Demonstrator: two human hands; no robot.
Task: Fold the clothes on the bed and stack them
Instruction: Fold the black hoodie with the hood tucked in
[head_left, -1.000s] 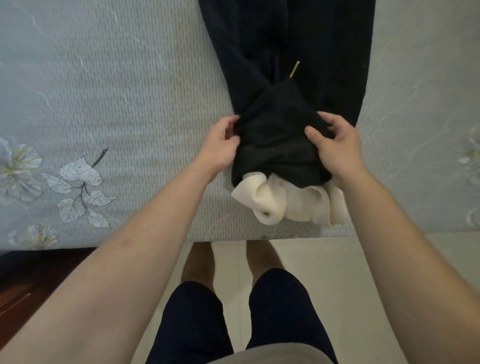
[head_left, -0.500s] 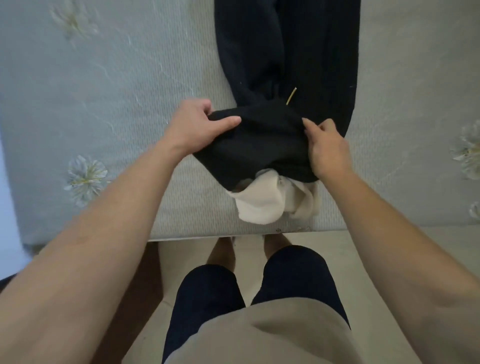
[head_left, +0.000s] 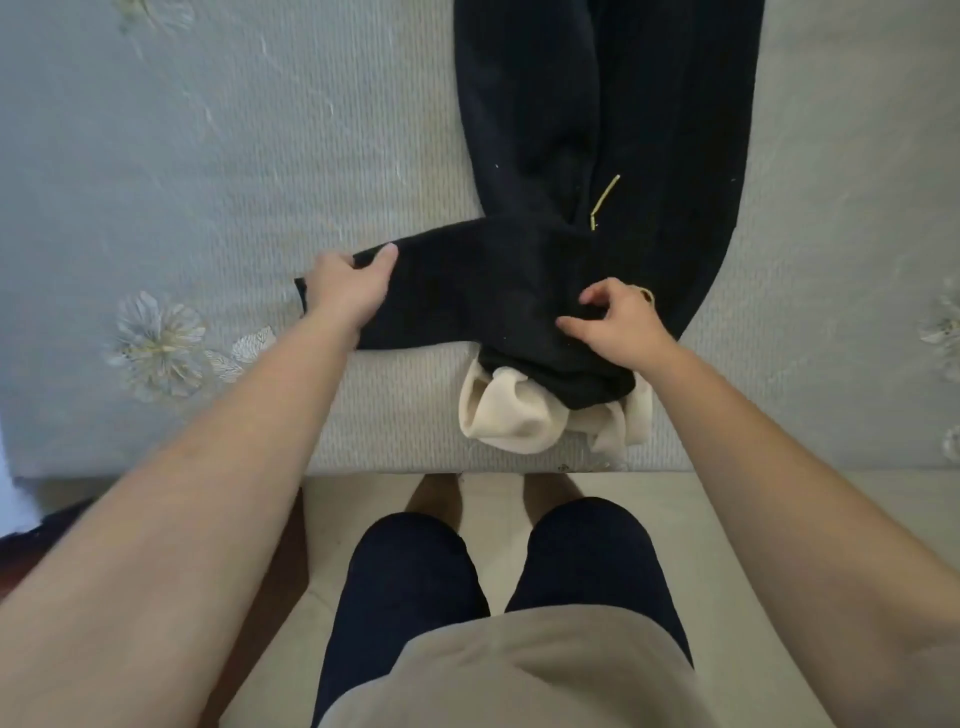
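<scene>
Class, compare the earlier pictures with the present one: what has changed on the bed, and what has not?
The left hand, keeping its grip on the dark garment, has drawn one part out flat to the left across the bed. The right hand stays on the bunched fabric beside the cream lining.

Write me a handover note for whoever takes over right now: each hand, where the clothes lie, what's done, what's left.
Left hand: grips the end of a flap of the dark garment, stretched out to the left over the bed.
Right hand: fingers curled on the garment's bunched middle, seemingly pinching it.
Clothes: the dark garment runs lengthwise up the bed; cream fabric pokes out under its near end, by the bed's edge.
Done: no finished fold or stack in view.
Left: flatten, fold, then stack.
</scene>
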